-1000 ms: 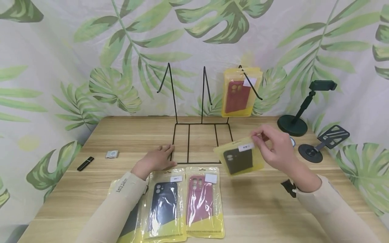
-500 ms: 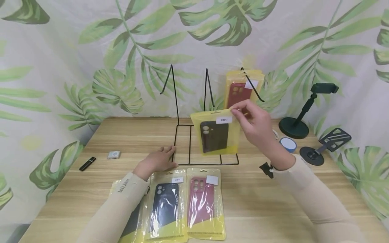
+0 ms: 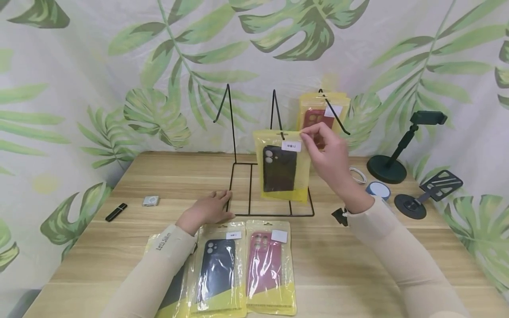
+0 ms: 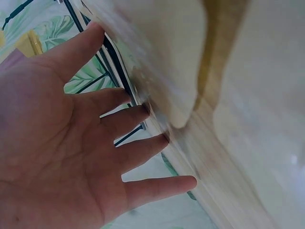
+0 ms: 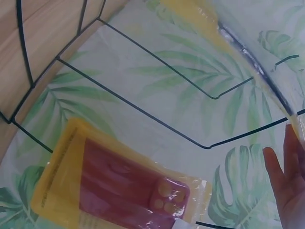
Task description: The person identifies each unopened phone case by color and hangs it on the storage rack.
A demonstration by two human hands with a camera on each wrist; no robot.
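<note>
Head view, middle of the frame: what does the right hand (image 3: 328,148) have there?

One yellow pouch with a black phone case (image 3: 279,170) inside, hanging upright with its white label toward the camera. Thumb and fingers pinch it narrowly at its upper right corner.

Does it meet the black wire rack (image 3: 250,190)?

The end of the middle hook (image 3: 278,114) shows right at the pouch's hang slot. Whether the wire passes through, I can't say for sure; the right wrist view catches the pouch only edge-on, at upper right.

And the left hand (image 3: 208,207)?

Left of centre, by the rack's front left corner, fingers spread wide and holding nothing.

What is around them?

Behind the right hand, a pouch with a red phone case (image 5: 119,176) hangs on the right hook (image 3: 337,117). At bottom centre, a pouch with a navy phone case (image 3: 216,269) and a pouch with a pink phone case (image 3: 270,267) lie side by side; another pouch (image 3: 175,287) lies partly under the left sleeve (image 3: 147,274).

Farther out?

A dark green phone stand (image 3: 393,152) and a black folding stand (image 3: 421,196) at right, a small silver player (image 3: 151,201) at left.
</note>
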